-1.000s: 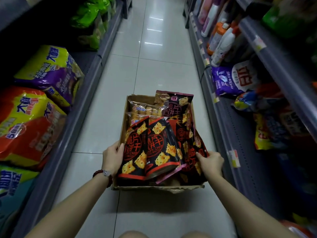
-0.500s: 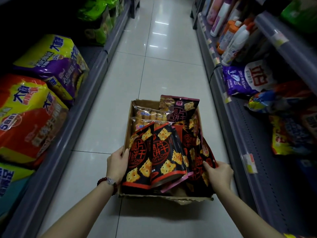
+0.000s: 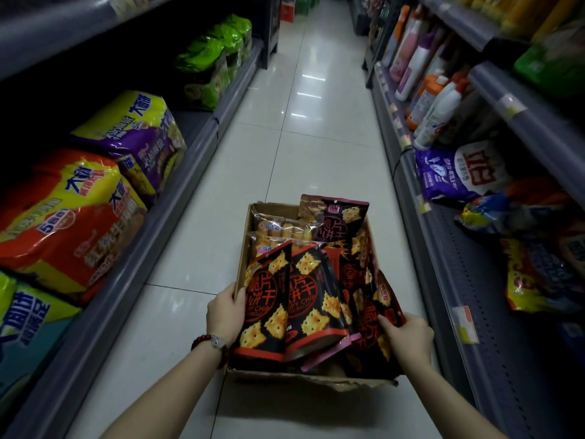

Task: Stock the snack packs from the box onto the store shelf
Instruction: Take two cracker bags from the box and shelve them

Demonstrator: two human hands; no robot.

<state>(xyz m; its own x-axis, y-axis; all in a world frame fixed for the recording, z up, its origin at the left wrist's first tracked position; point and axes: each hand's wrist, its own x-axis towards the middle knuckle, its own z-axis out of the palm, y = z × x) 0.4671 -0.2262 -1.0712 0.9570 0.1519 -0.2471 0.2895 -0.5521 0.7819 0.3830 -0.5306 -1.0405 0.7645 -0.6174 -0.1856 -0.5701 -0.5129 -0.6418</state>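
The box (image 3: 311,377) of snack packs (image 3: 296,299) sits between both hands, left hand (image 3: 225,313) and right hand (image 3: 406,339) gripping its sides.

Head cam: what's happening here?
A person stands in a store aisle holding a cardboard box of snack packs. The left hand grips the box's left wall; the right hand holds its right side, fingers against a dark pack. No pack has left the box yet. Shelves on both sides hold other goods.
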